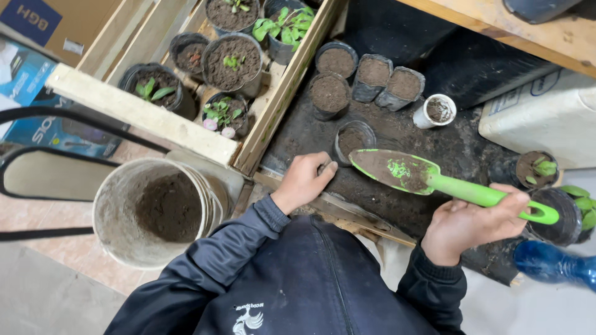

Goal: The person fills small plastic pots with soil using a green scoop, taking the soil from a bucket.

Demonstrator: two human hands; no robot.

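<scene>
My right hand (470, 224) grips the handle of a bright green trowel (428, 181), whose soil-smeared blade points left over a dirt-covered black surface (447, 146). My left hand (304, 181) rests with curled fingers at the near side of a small black pot (352, 140) of soil, fingertips touching its rim just left of the blade tip. Behind it stand several soil-filled small black pots (330, 93) and a small white cup (435, 111) of soil.
A wooden crate (282, 93) at the upper left holds several pots with green seedlings. A white bucket (118, 198) partly filled with soil stands at the left. Seedling pots (537, 169), a white container (546, 118) and a blue bottle (552, 263) sit at the right.
</scene>
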